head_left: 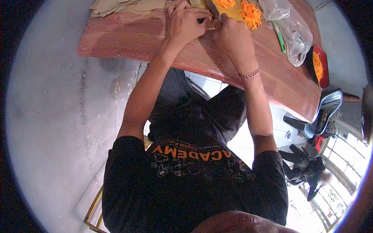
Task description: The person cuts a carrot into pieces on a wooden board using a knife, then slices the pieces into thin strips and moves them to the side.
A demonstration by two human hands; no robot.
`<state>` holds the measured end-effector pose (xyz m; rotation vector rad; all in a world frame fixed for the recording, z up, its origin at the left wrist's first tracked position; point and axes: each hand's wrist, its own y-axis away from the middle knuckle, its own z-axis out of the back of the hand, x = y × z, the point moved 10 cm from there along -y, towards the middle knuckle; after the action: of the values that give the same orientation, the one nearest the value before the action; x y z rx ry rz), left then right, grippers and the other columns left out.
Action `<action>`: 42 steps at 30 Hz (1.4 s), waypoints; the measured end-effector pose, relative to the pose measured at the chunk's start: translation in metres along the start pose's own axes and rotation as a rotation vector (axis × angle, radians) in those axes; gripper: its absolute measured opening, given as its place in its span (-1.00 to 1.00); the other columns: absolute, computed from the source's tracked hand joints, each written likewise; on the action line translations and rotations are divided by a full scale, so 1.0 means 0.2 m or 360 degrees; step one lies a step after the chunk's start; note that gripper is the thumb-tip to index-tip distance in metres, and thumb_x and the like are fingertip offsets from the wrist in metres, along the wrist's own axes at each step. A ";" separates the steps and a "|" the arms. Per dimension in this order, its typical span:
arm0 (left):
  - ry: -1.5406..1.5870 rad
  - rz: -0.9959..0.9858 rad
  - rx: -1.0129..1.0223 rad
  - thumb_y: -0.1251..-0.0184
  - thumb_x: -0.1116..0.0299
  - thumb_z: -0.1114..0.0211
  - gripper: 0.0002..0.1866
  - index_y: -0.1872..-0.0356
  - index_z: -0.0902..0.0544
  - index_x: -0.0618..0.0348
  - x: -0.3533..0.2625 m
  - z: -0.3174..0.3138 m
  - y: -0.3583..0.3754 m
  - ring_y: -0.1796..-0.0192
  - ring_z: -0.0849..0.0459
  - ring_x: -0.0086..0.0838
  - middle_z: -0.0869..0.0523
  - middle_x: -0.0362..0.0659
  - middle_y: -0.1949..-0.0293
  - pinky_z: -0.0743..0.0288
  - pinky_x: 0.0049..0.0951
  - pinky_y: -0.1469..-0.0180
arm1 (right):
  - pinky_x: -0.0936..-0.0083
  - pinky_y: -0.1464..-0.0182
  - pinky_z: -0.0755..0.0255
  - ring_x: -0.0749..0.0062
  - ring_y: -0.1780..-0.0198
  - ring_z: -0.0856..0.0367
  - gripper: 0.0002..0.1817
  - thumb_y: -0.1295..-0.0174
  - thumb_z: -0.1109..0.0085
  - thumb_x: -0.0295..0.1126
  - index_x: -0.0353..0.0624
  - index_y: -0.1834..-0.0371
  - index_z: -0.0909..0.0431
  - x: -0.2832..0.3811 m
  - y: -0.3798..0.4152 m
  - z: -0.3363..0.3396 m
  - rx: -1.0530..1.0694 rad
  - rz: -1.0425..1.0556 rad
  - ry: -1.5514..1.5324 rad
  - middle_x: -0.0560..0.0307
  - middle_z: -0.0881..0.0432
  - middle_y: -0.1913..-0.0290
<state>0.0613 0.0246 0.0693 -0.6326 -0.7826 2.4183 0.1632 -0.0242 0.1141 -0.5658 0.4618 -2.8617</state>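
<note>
My left hand (187, 24) is at the table's far side, its fingers curled and closed beside a cutting board. A light-brown edge shows under its thumb, but what it holds is hidden. Close on the right, my right hand (236, 39) is closed in a grip on what looks like a knife (215, 8); only part of its dark metal shows between the hands. Shredded carrot (251, 14) lies on the yellowish cutting board (234, 12) just beyond my right hand, with a second pile of carrot strips (225, 3) at the top edge.
Brown paper sheets (124, 6) lie at the wooden table's (124, 35) far left. A green-handled tool (280, 41) and clear plastic bags (297, 39) are on the right. Near the right edge stands a red-and-black bowl (325, 72) of shredded carrot. Behind are a chair (328, 108) and a person (305, 169).
</note>
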 end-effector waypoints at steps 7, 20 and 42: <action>0.0020 -0.0051 -0.0052 -0.16 0.12 -0.44 -0.82 0.25 -0.87 -0.18 -0.01 0.01 0.00 0.01 -0.59 -0.38 -0.84 -0.41 0.19 -0.26 -0.18 -0.17 | -0.04 0.16 -0.59 -0.31 0.24 -0.69 -0.60 -0.33 -0.14 -0.13 -0.34 0.32 -0.65 -0.25 -0.17 -0.11 0.0099 -0.0115 -0.0133 -0.44 -0.64 0.39; 0.0087 -0.0078 -0.0123 -0.19 0.08 -0.42 -0.79 0.27 -0.85 -0.13 -0.03 0.03 0.02 0.01 -0.61 -0.37 -0.84 -0.43 0.18 -0.27 -0.17 -0.17 | -0.04 0.20 -0.55 -0.35 0.22 -0.65 -0.73 -0.33 -0.15 -0.26 -0.29 0.20 -0.64 -0.21 -0.01 0.04 -0.0051 -0.0192 -0.0295 -0.40 -0.63 0.37; 0.0084 0.0183 0.0212 -0.12 -0.05 -0.45 -0.48 -0.12 -0.73 -0.15 0.14 0.12 0.15 -0.13 -0.57 -0.23 -0.73 -0.25 -0.04 -0.31 -0.06 -0.27 | 0.16 0.13 -0.55 -0.18 0.17 -0.71 -0.71 -0.35 -0.17 -0.21 -0.18 0.05 -0.69 -0.27 0.07 -0.01 0.0210 -0.0477 -0.0675 -0.31 -0.69 0.26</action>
<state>0.0157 0.0103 0.0605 -0.7023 -0.5720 2.5215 0.2133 -0.0234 0.0905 -1.2718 0.1238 -2.8859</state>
